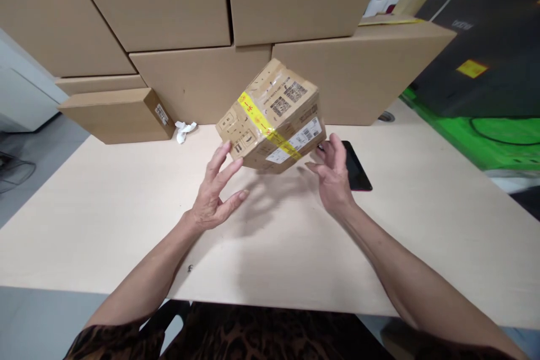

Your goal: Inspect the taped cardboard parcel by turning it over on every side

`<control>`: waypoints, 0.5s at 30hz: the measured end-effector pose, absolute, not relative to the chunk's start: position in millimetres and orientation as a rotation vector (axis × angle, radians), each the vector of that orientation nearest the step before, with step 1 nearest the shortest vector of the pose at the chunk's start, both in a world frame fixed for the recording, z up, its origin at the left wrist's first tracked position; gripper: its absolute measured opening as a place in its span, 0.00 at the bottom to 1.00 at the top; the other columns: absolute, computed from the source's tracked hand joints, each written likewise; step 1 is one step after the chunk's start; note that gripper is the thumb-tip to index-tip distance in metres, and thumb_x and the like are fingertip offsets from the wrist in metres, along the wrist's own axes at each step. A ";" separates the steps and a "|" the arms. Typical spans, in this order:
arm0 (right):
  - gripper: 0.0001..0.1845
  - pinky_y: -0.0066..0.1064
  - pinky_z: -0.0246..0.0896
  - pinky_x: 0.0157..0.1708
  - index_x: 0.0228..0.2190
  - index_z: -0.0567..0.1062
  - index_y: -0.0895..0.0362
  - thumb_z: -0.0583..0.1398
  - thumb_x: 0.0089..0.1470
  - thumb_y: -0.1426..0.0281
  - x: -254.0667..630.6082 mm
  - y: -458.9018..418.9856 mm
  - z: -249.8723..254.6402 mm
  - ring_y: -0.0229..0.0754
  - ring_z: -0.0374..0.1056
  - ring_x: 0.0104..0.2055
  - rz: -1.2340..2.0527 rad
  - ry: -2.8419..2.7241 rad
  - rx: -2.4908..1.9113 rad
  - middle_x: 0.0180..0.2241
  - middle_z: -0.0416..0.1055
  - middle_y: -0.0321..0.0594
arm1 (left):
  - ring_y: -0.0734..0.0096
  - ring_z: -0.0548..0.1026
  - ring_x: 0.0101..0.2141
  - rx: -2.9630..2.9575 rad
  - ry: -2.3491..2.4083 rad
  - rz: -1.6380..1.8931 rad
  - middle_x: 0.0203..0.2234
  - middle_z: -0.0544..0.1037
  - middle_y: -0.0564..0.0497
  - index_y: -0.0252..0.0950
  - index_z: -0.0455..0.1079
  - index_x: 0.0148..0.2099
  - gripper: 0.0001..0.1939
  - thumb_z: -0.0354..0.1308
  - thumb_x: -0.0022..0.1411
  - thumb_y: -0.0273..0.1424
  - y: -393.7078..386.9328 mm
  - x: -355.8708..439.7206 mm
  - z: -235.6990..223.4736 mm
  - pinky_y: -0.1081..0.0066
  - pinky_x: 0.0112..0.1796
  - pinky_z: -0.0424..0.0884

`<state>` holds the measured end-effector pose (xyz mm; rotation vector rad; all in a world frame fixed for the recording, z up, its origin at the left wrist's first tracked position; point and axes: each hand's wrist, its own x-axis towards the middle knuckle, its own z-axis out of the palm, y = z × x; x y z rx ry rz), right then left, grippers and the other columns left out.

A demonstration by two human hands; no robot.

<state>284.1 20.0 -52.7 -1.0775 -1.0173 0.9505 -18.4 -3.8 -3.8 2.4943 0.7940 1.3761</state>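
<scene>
A small brown cardboard box (274, 118) is tilted above the table, with yellow printed tape around it, a white label and printed codes on its faces. My left hand (215, 191) touches its lower left corner with the fingertips, thumb held apart below. At the lower right end is my right hand (335, 174), its fingers curved against the box and partly hidden behind it. Between them the two hands support the box. A dark tablet-like device (358, 166) lies on the table just beyond my right hand.
Large cardboard boxes (177, 0) are stacked along the back of the table (126, 225). A flat carton (118, 118) stands at the back left, beside crumpled white paper (184, 131). To the right are a dark grey case (485, 34) and a bright green surface (472, 140).
</scene>
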 end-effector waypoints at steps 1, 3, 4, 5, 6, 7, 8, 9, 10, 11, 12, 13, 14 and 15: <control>0.55 0.66 0.57 0.69 0.70 0.58 0.35 0.71 0.44 0.61 286.6 21.3 -52.1 0.58 0.54 0.76 0.879 -1.035 -1.071 0.76 0.55 0.40 | 0.43 0.55 0.77 2.534 0.754 1.330 0.79 0.54 0.47 0.58 0.52 0.79 0.41 0.65 0.71 0.35 -4.1 -18.0 -3.3 0.38 0.72 0.59; 0.52 0.67 0.55 0.69 0.69 0.63 0.38 0.70 0.43 0.63 291.0 22.8 -50.1 0.60 0.56 0.75 0.853 -1.083 -1.072 0.74 0.59 0.42 | 0.44 0.58 0.76 2.613 0.654 1.215 0.77 0.59 0.44 0.55 0.52 0.79 0.41 0.64 0.72 0.34 -6.2 -16.1 -3.7 0.39 0.71 0.62; 0.47 0.66 0.56 0.69 0.66 0.68 0.40 0.70 0.43 0.63 292.7 23.1 -48.8 0.60 0.58 0.74 0.857 -1.106 -1.085 0.72 0.63 0.42 | 0.45 0.59 0.75 2.641 0.613 1.166 0.75 0.62 0.43 0.54 0.51 0.80 0.40 0.63 0.72 0.34 -7.9 -14.7 -4.8 0.40 0.71 0.63; 0.41 0.65 0.57 0.69 0.62 0.73 0.41 0.70 0.45 0.64 294.2 23.1 -47.6 0.59 0.61 0.72 0.843 -1.124 -1.106 0.69 0.67 0.42 | 0.46 0.62 0.74 2.652 0.600 1.140 0.74 0.64 0.42 0.53 0.51 0.80 0.40 0.63 0.73 0.33 -9.7 -13.1 -6.7 0.41 0.70 0.65; 0.35 0.63 0.58 0.68 0.59 0.76 0.42 0.69 0.47 0.63 295.7 23.3 -46.4 0.58 0.64 0.70 0.805 -1.136 -1.130 0.66 0.70 0.41 | 0.46 0.64 0.73 2.635 0.627 1.152 0.74 0.65 0.41 0.53 0.51 0.80 0.40 0.63 0.73 0.34 -11.3 -11.5 -9.2 0.42 0.69 0.66; 0.31 0.62 0.59 0.68 0.57 0.78 0.43 0.69 0.50 0.63 296.9 23.6 -45.5 0.57 0.66 0.68 0.747 -1.133 -1.148 0.63 0.73 0.41 | 0.46 0.64 0.73 2.580 0.700 1.206 0.74 0.64 0.40 0.52 0.51 0.80 0.40 0.63 0.72 0.34 -12.4 -10.1 -12.4 0.42 0.69 0.66; 0.28 0.62 0.59 0.69 0.56 0.78 0.42 0.69 0.53 0.61 297.9 24.1 -44.7 0.56 0.68 0.66 0.692 -1.118 -1.154 0.61 0.74 0.40 | 0.44 0.63 0.73 2.479 0.809 1.290 0.75 0.61 0.39 0.52 0.50 0.80 0.41 0.64 0.72 0.36 -12.6 -9.0 -16.1 0.41 0.69 0.66; 0.26 0.62 0.60 0.68 0.56 0.79 0.42 0.69 0.55 0.60 298.5 24.7 -44.2 0.55 0.70 0.64 0.661 -1.099 -1.143 0.59 0.76 0.39 | 0.43 0.61 0.74 2.330 0.928 1.366 0.77 0.57 0.39 0.52 0.48 0.80 0.43 0.64 0.72 0.38 -11.9 -8.2 -20.1 0.40 0.69 0.65; 0.24 0.62 0.61 0.67 0.55 0.79 0.41 0.68 0.56 0.58 298.4 25.3 -44.0 0.55 0.71 0.63 0.673 -1.087 -1.118 0.58 0.77 0.38 | 0.41 0.58 0.75 2.152 1.027 1.401 0.79 0.52 0.38 0.52 0.46 0.81 0.44 0.64 0.72 0.42 -10.3 -7.7 -24.0 0.38 0.69 0.64; 0.23 0.62 0.63 0.66 0.54 0.79 0.41 0.68 0.58 0.55 297.5 25.4 -43.9 0.56 0.73 0.63 0.720 -1.079 -1.088 0.56 0.79 0.37 | 0.40 0.57 0.76 1.971 1.083 1.385 0.80 0.49 0.38 0.52 0.43 0.81 0.45 0.63 0.72 0.46 -8.0 -7.3 -27.5 0.37 0.69 0.63; 0.21 0.62 0.67 0.64 0.52 0.79 0.41 0.67 0.58 0.52 295.7 24.9 -43.9 0.57 0.74 0.62 0.794 -1.071 -1.062 0.55 0.80 0.37 | 0.39 0.57 0.76 1.809 1.094 1.325 0.80 0.48 0.37 0.51 0.42 0.81 0.46 0.61 0.72 0.50 -5.4 -6.9 -30.4 0.35 0.69 0.62; 0.21 0.61 0.70 0.61 0.51 0.80 0.41 0.65 0.59 0.49 293.2 23.6 -43.9 0.58 0.75 0.62 0.877 -1.059 -1.044 0.54 0.81 0.37 | 0.38 0.58 0.75 1.675 1.067 1.238 0.80 0.49 0.36 0.50 0.43 0.81 0.46 0.59 0.72 0.53 -3.1 -6.3 -32.4 0.34 0.69 0.61; 0.22 0.60 0.73 0.58 0.50 0.80 0.41 0.64 0.60 0.45 290.0 21.4 -43.6 0.59 0.76 0.61 0.961 -1.054 -1.035 0.54 0.82 0.37 | 0.37 0.60 0.75 1.573 1.011 1.142 0.79 0.52 0.34 0.48 0.46 0.81 0.45 0.57 0.72 0.56 -1.4 -5.5 -33.3 0.33 0.69 0.61; 0.23 0.59 0.75 0.56 0.50 0.81 0.41 0.62 0.61 0.43 286.7 18.5 -42.9 0.60 0.77 0.60 1.029 -1.066 -1.031 0.54 0.83 0.37 | 0.37 0.62 0.74 1.504 0.939 1.047 0.78 0.55 0.33 0.47 0.50 0.80 0.45 0.56 0.72 0.59 -0.9 -4.3 -33.3 0.32 0.69 0.60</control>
